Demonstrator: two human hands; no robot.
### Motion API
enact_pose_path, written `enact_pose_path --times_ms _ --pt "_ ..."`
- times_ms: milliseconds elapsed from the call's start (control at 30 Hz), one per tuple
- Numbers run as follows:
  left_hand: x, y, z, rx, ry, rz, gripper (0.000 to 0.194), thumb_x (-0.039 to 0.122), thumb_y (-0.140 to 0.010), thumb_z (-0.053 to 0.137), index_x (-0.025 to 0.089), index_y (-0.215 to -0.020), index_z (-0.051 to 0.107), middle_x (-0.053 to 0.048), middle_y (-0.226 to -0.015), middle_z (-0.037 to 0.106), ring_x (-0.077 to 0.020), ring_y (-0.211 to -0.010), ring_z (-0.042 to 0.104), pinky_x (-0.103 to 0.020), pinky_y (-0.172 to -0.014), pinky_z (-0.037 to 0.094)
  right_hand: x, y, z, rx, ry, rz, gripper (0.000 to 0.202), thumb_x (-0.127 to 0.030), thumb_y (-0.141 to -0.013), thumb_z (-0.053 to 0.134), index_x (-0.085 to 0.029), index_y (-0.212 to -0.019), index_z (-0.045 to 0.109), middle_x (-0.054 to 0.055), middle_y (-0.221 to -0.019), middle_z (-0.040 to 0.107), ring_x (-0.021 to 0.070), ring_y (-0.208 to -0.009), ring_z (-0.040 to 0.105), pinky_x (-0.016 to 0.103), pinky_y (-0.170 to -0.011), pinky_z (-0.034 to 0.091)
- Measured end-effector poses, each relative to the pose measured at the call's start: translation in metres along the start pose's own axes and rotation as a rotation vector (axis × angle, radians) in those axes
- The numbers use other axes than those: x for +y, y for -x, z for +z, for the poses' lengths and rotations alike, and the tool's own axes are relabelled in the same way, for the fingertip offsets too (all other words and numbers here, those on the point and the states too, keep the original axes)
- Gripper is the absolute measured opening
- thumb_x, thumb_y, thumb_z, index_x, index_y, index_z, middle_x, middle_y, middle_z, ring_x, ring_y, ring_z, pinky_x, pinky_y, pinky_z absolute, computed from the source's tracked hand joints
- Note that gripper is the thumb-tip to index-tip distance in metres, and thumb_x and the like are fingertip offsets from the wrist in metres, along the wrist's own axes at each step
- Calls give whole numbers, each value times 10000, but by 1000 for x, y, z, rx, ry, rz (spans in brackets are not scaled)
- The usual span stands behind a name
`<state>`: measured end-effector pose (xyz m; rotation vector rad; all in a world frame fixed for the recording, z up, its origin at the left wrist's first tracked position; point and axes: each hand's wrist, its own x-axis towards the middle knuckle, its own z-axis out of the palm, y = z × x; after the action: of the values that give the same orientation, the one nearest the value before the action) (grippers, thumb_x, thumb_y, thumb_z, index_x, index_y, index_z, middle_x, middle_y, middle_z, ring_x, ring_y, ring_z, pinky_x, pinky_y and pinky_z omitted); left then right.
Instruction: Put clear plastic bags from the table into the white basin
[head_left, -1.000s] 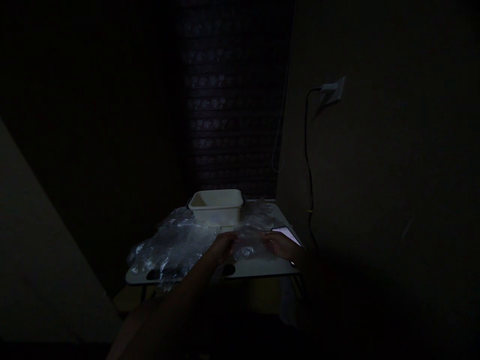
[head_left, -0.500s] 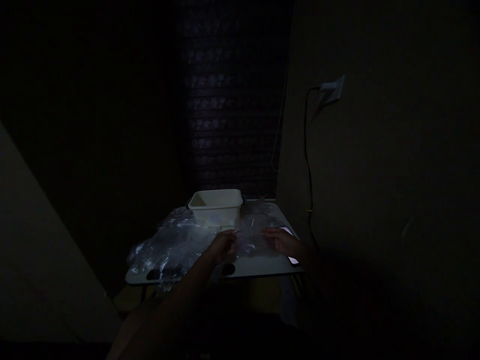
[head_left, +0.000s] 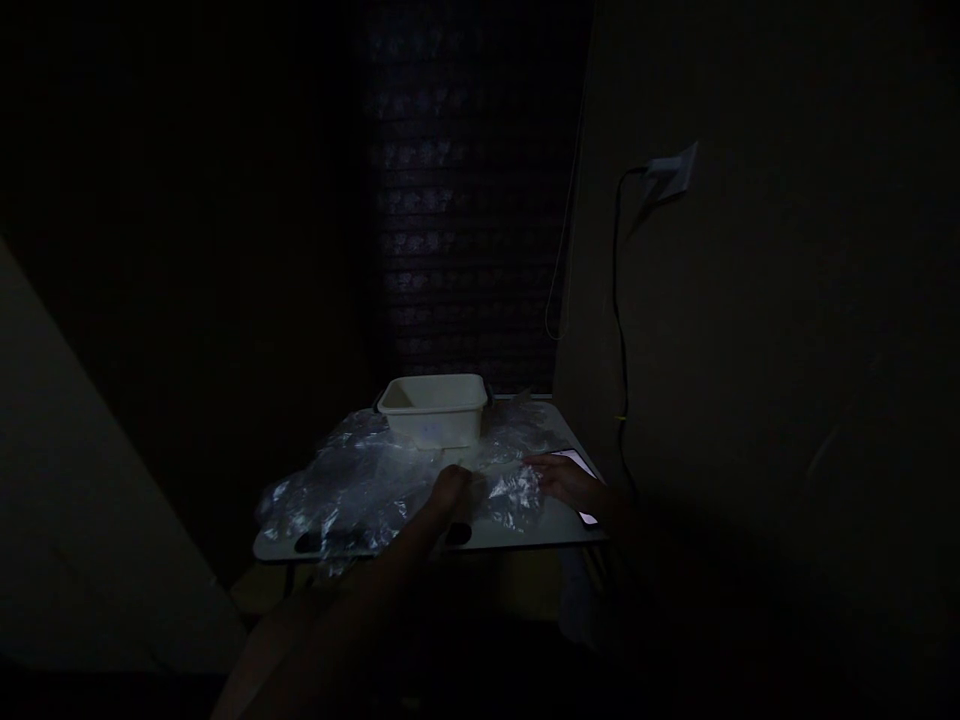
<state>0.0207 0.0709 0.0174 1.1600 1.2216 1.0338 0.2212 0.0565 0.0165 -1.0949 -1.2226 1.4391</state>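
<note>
Near the front middle of a small white table, my left hand is closed on the left edge of a clear plastic bag. My right hand lies at the bag's right edge, fingers together and pinching the plastic, as far as the dim light shows. A lit phone rests partly behind and under the right hand. A larger pile of clear plastic covers the left part of the table. Behind the hands stands a white tub with dark handles.
The white table has a dark rim and dark oval openings along its front. A black cable hangs from a wall socket on the right. A dark blind and a looped cord are behind.
The bag between my hands has dropped flatter and looks more crumpled. My left hand has turned knuckles up; my right hand has hardly moved.
</note>
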Motion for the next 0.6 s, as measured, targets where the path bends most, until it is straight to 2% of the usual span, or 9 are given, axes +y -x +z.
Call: enact_pose_path --times_ms 100,200,233,300,367,433,533,600 --pt "-7 -2 -2 52 -267 134 137 119 -585 410 133 -706 474 -46 -806 523 -163 -838 449 -246 -695 329 3 -5 -2 57 113 -25 306 -132 -512 443 -157 -799 547 43 -823 548 119 -653 496 250 -596 379" --pt "-14 2 -1 -22 -834 391 272 154 -659 367 112 -919 435 -92 -1035 439 -160 -974 371 -251 -798 277 5 -8 -4 168 385 -127 309 -174 -569 398 -120 -846 524 75 -839 540 143 -734 490 272 -658 366" --pt "-15 4 -1 -43 -1010 447 284 174 -681 348 103 -945 424 -107 -1054 425 -164 -982 367 -254 -804 275 5 -7 -4 213 514 -170 314 -171 -580 381 -110 -855 520 88 -858 533 149 -768 481 276 -685 355" --pt "-16 9 0 -33 -1229 449 272 208 -700 337 95 -924 442 -127 -1003 457 -178 -936 411 -265 -767 309 3 -3 -3 273 826 -248 332 -165 -582 377 -110 -879 515 102 -909 511 169 -841 446 289 -734 324" --pt "-14 11 -1 32 -1313 374 247 218 -697 344 103 -880 464 -119 -907 505 -175 -837 473 -258 -690 352 2 4 0 263 1138 -294 369 -202 -572 421 -136 -926 499 102 -961 481 206 -900 400 323 -756 295" --pt "-9 11 -4 61 -1290 288 232 211 -698 341 115 -869 466 -97 -836 534 -154 -755 505 -229 -615 372 1 12 4 206 1358 -283 467 -298 -547 481 -166 -994 456 105 -1003 449 248 -931 360 365 -748 282" --pt "-3 10 -10 -19 -1244 240 236 192 -697 336 144 -890 462 -65 -800 550 -130 -708 516 -198 -558 371 1 18 10 86 1497 -215 670 -426 -493 524 -191 -1095 348 109 -1064 393 272 -963 314 388 -736 273" --pt "0 11 -11 -88 -1301 274 265 185 -674 368 165 -925 453 -57 -814 543 -134 -712 513 -203 -558 369 1 19 12 8 1526 -184 733 -462 -480 526 -202 -1126 297 105 -1097 359 267 -982 291 383 -743 266"
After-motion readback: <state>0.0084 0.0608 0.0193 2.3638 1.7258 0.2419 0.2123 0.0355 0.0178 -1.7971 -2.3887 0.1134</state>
